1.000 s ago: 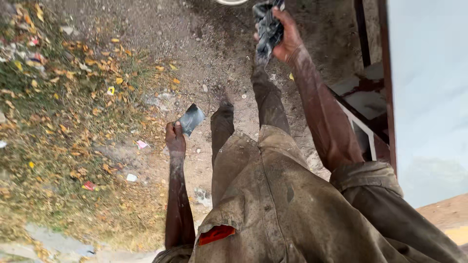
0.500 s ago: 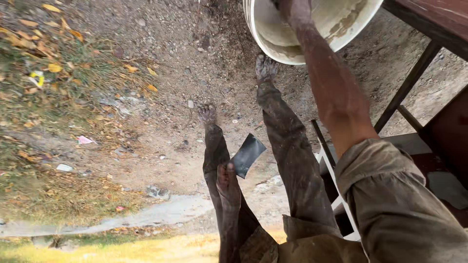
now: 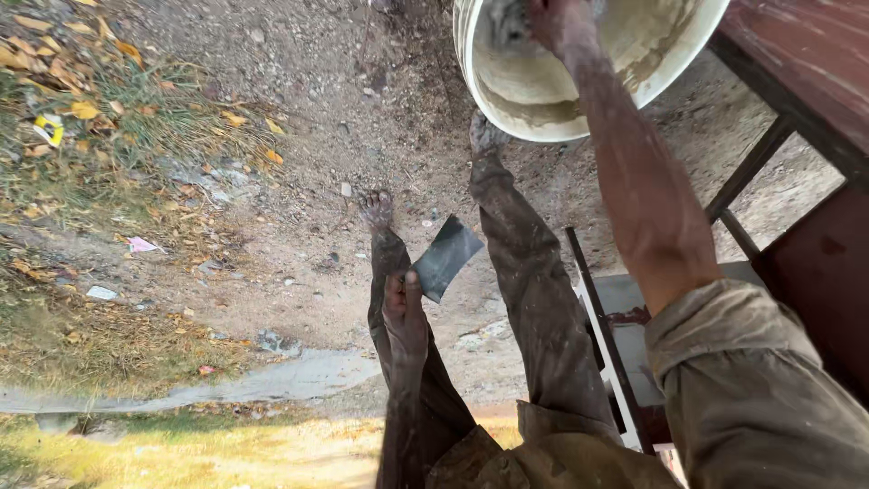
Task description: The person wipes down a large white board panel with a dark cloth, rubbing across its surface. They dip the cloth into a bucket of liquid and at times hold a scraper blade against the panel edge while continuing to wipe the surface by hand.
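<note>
My left hand (image 3: 405, 317) hangs low in front of my legs and grips a flat dark scraper blade (image 3: 445, 256), which points toward the ground. My right hand (image 3: 554, 23) reaches up into a white bucket (image 3: 543, 100) whose inside is smeared with pale paste. A grey rag (image 3: 507, 20) shows at its fingers, and the top edge of the view cuts part of the hand off. My bare, dusty feet (image 3: 377, 208) stand on dirt just below the bucket.
A reddish-brown wooden table (image 3: 797, 63) with a dark metal frame (image 3: 597, 299) stands at the right, close to my right leg. Grass with dry leaves and litter (image 3: 81, 136) covers the left. A thin concrete strip (image 3: 272, 380) crosses the ground behind my heels.
The view has swung toward the bucket. My right hand, which held the rag out in the open air, is now inside the bucket. My left hand has dropped lower with the scraper.
</note>
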